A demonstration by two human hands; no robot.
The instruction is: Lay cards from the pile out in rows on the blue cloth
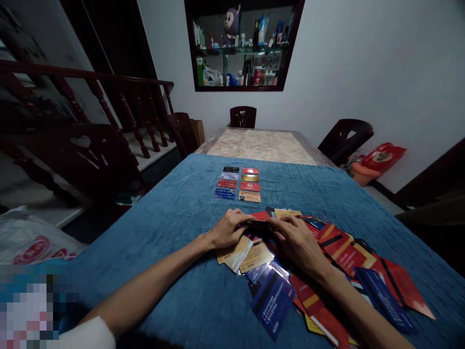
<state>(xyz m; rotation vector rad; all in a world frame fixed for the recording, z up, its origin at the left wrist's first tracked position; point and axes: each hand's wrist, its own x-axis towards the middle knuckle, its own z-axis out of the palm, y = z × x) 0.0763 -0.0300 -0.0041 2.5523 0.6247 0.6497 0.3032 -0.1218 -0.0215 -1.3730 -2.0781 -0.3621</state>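
Between my two hands is a dark plastic card (258, 223), tilted so that mostly its edge and a narrow face show. My left hand (229, 229) pinches its left end, and the fingers of my right hand (292, 237) close on its right end. Beneath and around both hands spreads a loose pile of cards: gold cards (256, 256) under the left hand, a blue card (273, 303) nearer me, and red cards (341, 249) to the right. Farther off, several cards lie face up in two columns, among them a gold VIP card (250, 196) and a black card (231, 169).
A blue cloth (163, 228) covers the near part of the table; its far end shows a marble-patterned top (257, 143). Dark wooden chairs (243, 117) stand around it. At the left are a railing (109, 97) and a white plastic bag (32, 240).
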